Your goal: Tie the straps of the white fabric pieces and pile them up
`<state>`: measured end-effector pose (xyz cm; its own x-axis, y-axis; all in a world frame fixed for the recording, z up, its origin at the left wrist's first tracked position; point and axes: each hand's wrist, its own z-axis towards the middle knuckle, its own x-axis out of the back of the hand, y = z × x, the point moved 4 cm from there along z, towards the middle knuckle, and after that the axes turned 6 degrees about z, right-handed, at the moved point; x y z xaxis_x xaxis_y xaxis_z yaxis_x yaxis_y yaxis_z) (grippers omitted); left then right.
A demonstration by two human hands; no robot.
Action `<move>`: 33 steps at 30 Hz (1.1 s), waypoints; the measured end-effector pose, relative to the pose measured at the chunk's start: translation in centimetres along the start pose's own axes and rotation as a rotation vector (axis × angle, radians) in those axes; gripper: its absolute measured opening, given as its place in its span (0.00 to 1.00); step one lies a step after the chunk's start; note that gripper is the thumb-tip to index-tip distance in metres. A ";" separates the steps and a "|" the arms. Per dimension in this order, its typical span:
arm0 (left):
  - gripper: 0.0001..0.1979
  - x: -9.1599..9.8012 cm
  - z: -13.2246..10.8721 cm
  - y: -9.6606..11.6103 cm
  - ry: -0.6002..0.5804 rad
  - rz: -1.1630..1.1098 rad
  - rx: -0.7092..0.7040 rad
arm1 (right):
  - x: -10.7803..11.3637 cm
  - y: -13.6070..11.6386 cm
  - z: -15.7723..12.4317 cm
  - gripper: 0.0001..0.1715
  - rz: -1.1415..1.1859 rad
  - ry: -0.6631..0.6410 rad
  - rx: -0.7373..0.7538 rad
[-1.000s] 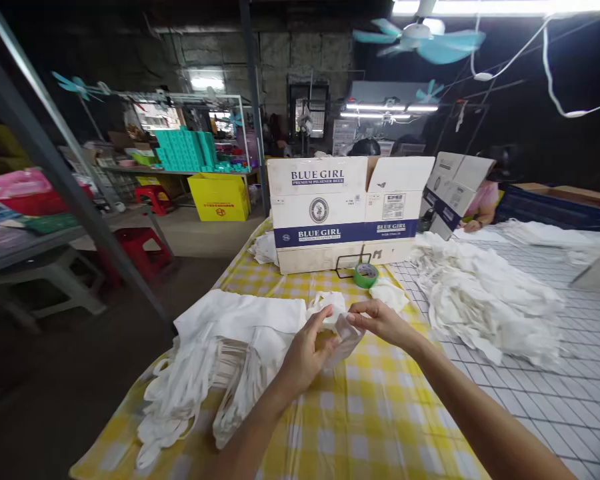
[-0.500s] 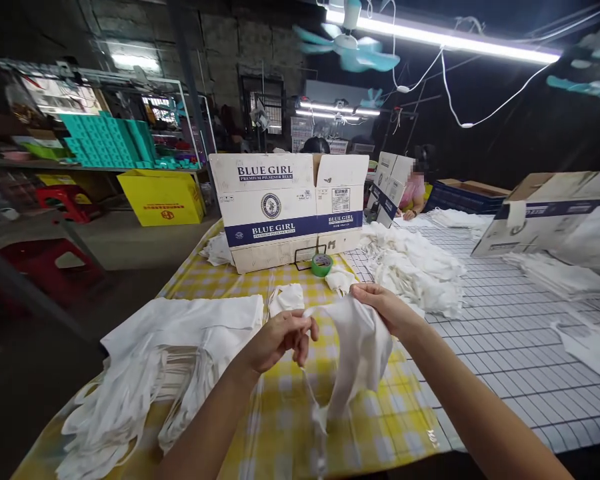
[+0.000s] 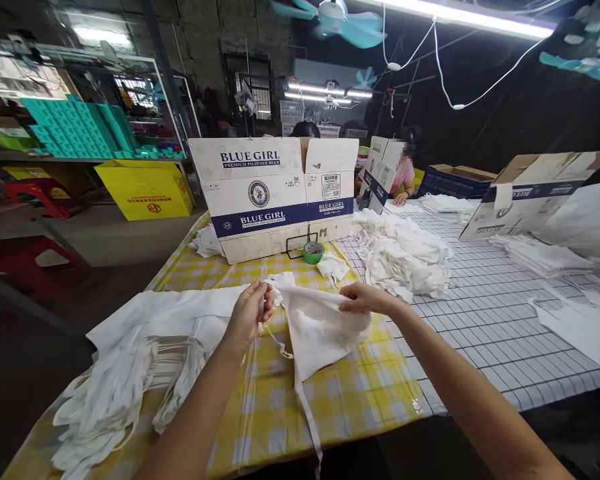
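Note:
Both my hands hold one white cloth bag (image 3: 316,328) stretched out just above the yellow checked tablecloth (image 3: 360,393). My left hand (image 3: 250,312) pinches its left top corner. My right hand (image 3: 365,299) grips its right top edge. The bag sags between them, and its long strap (image 3: 306,407) trails down over the table's front edge. A stack of flat white bags (image 3: 180,319) lies just left of my left hand.
A Blue Girl carton (image 3: 275,197) stands behind, with a green tape roll (image 3: 313,253) and a small folded cloth (image 3: 333,267) before it. A heap of white bags (image 3: 405,257) lies on the grid-patterned cloth at right. A person (image 3: 403,177) sits at the far end.
The folded bag has been pulled open and spread wide between my hands, which moved apart. The strap has dropped over the table edge. The camera view swung right.

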<state>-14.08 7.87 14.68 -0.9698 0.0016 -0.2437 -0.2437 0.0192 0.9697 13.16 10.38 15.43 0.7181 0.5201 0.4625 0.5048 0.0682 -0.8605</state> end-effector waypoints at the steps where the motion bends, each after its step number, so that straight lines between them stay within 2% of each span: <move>1: 0.10 0.6 -0.1 -0.1 0.040 -0.007 -0.015 | 0.2 0.7 0.1 0.11 -0.011 0.045 -0.011; 5: 0.10 1.7 -1.2 -0.6 0.128 0.011 -0.073 | 1.2 2.6 0.3 0.10 0.013 0.289 0.022; 7: 0.10 1.3 -2.3 -1.2 0.061 0.067 -0.071 | 1.6 3.2 0.3 0.09 0.046 0.435 0.032; 9: 0.12 0.5 -3.7 -2.2 -0.134 0.184 -0.018 | 1.7 3.9 0.2 0.07 0.078 0.552 0.027; 11: 0.14 0.0 -5.7 -3.8 -0.413 0.354 0.101 | 1.3 4.8 -0.1 0.06 0.099 0.609 0.018; 13: 0.16 0.2 -7.7 -5.5 -0.670 0.572 0.213 | 0.3 5.7 -0.6 0.04 0.112 0.578 0.019; 15: 0.14 0.8 -9.1 -6.8 -0.794 0.815 0.213 | -1.0 6.6 -1.5 0.02 0.120 0.481 0.027; 17: 0.12 0.8 -9.6 -7.5 -0.735 0.986 0.107 | -2.4 7.4 -2.7 0.04 0.123 0.340 0.024; 19: 0.13 -0.1 -9.5 -7.9 -0.579 1.025 -0.004 | -3.5 7.8 -4.0 0.07 0.114 0.187 0.017; 22: 0.20 -3.4 -9.3 -9.1 -0.421 0.984 -0.126 | -4.4 7.7 -6.0 0.07 0.082 0.043 0.024; 27: 0.35 -10.6 -9.4 -12.2 -0.440 0.916 -0.291 | -4.8 6.3 -8.1 0.08 0.064 0.060 0.047; 28: 0.33 -11.7 -9.3 -12.6 -0.424 0.898 -0.306 | -4.9 5.9 -8.4 0.08 0.050 0.061 0.062; 30: 0.25 -13.0 -8.7 -12.9 -0.382 0.860 -0.303 | -5.0 5.0 -8.8 0.08 0.024 0.045 0.100; 33: 0.15 -13.1 -7.3 -11.9 -0.310 0.802 -0.255 | -4.8 4.2 -9.1 0.06 0.027 0.045 0.139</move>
<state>1.47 0.37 6.48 -0.8129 0.1898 0.5507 0.4765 -0.3270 0.8161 16.16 0.39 11.53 0.7530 0.4847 0.4451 0.4161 0.1733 -0.8926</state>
